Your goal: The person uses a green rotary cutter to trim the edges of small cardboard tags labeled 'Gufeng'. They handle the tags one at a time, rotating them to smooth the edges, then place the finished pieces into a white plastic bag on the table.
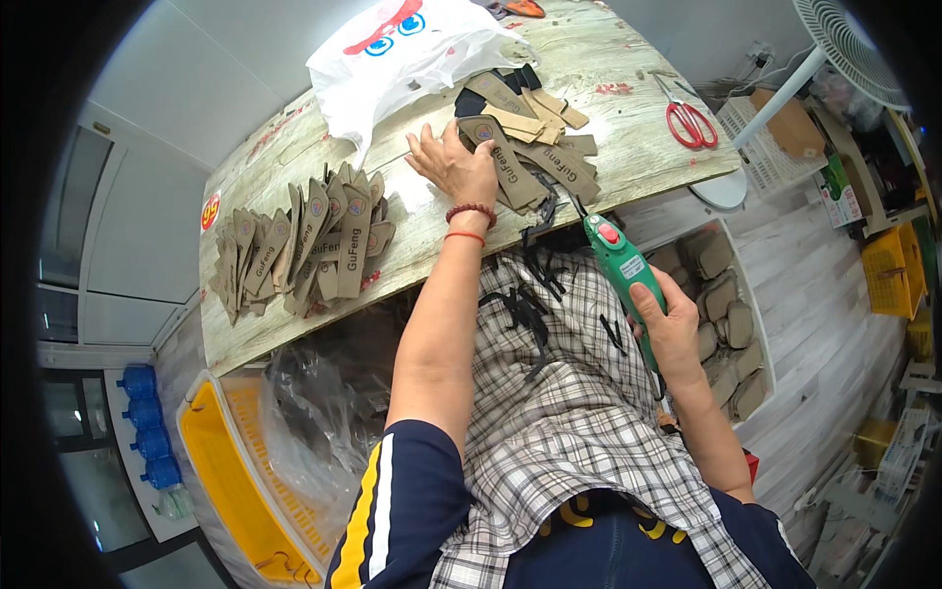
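Note:
My left hand (458,169) pinches a khaki fabric strap piece (512,169) near its dark rounded end, with the other fingers spread above the table. Wrapped in my right hand (667,319) is a green handheld electric tool (618,265) with a red switch. Its thin metal tip points at the table edge, near black trimmings (540,231). Beyond the held piece lies a loose heap of similar strap pieces (554,123), some with black ends. More strap pieces (304,240) stand bunched together on the left of the table.
A white plastic bag (422,59) sits at the back of the worktable (628,44). Red-handled scissors (690,126) lie at the right. Black scraps litter my checked apron (559,393). Below are a yellow basket (221,471) and a bin of khaki pieces (770,324). A fan (785,93) stands right.

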Available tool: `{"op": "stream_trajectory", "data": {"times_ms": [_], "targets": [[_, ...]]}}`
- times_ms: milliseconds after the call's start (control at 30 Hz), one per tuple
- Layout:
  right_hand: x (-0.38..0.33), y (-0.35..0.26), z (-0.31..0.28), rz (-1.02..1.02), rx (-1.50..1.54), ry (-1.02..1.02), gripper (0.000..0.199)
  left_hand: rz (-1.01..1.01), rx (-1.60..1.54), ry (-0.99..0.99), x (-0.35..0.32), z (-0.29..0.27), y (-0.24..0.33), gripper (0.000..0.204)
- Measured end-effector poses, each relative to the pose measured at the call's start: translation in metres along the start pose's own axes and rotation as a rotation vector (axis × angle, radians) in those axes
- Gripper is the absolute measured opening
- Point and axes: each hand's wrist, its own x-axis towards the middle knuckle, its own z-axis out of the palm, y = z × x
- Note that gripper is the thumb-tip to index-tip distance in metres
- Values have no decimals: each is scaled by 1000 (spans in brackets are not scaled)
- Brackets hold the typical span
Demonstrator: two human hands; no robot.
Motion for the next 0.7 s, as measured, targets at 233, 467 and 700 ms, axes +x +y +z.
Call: {"op": "stream_trajectory", "data": {"times_ms": [233,467,700], "targets": [[8,-8,8,-73,-7,26,46,-433,-1050,-85,10,-15,22,13],[8,-34,19,-161,-22,35,42,-847,-1490,-322,-4,-108,61,6],[-6,-35,21,-135,-40,11,40,-917,-1555,-327,-34,-120,68,6]]}}
